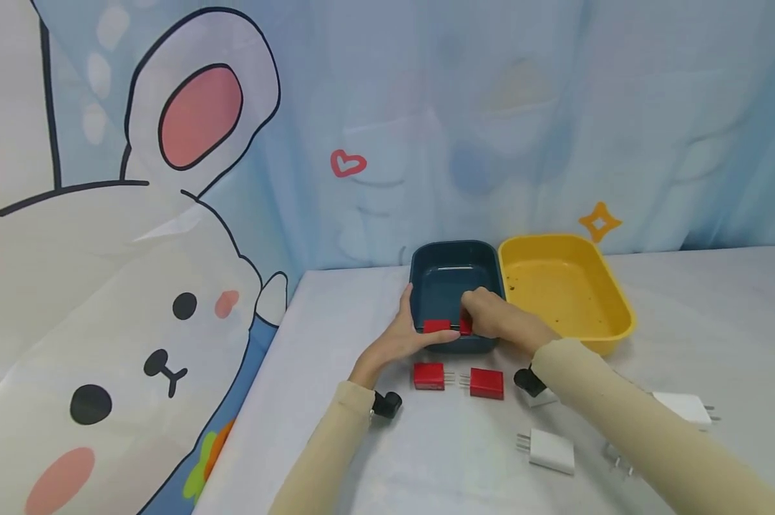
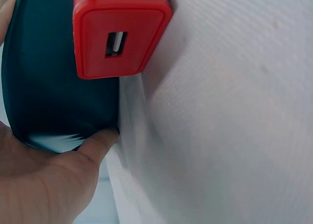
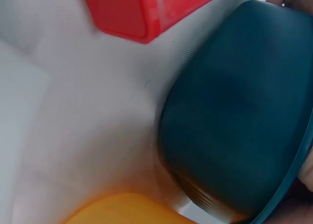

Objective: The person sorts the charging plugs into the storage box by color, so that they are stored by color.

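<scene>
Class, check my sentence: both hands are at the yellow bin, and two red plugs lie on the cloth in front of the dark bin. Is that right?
Wrong bin: the head view shows the left hand and right hand at the dark bin, not the yellow bin. Two red plugs do lie on the cloth in front of the dark bin.

The head view looks forward and down across the desk [image 1: 715,322] to the far curtain [image 1: 413,86]; the wrist views, close and tilted, share the dark blue bin [image 1: 454,282], the right also catching the yellow bin [image 3: 124,212].
</scene>
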`<state>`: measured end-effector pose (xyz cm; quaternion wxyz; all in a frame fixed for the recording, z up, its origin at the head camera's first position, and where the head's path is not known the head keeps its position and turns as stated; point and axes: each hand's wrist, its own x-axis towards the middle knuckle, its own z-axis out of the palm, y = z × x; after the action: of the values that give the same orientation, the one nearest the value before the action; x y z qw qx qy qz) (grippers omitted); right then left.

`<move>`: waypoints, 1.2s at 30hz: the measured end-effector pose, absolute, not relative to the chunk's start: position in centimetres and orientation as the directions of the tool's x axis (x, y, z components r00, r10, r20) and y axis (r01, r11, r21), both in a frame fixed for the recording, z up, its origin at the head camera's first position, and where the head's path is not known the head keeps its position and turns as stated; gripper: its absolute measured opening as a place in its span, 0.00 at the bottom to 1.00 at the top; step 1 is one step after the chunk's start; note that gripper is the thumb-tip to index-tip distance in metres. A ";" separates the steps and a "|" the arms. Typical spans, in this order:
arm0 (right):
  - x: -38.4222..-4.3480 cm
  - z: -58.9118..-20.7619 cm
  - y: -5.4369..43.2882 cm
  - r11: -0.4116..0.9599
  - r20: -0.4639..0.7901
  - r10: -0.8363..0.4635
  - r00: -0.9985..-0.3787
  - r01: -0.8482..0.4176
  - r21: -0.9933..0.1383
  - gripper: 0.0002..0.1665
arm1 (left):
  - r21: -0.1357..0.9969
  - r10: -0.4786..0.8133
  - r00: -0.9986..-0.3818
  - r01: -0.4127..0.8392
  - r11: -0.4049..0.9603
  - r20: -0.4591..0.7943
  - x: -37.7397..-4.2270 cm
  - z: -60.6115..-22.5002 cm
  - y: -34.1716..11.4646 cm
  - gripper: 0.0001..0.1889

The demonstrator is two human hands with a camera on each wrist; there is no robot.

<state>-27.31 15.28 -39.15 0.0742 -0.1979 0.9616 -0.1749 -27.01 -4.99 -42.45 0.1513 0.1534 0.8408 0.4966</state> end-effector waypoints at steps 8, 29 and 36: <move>-26.7 -39.3 16.1 0.788 0.037 -0.451 -0.892 -0.417 -0.452 0.17 | 0.872 0.403 -0.908 0.104 0.478 -0.113 -26.6 -42.9 -5.0 0.63; -19.4 -32.1 19.8 0.685 0.221 -0.555 -0.802 -0.591 -0.426 0.18 | 0.875 0.395 -0.912 0.104 0.473 -0.106 -26.7 -42.3 -5.4 0.63; -18.8 -35.0 20.1 0.650 0.096 -0.588 -0.803 -0.540 -0.534 0.17 | 0.870 0.387 -0.915 0.097 0.484 -0.113 -26.4 -42.4 -4.8 0.63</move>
<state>-18.80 20.08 -35.05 0.0430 -0.3107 0.9074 -0.2797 -26.38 -4.84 -42.38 0.1488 0.1427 0.8484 0.4876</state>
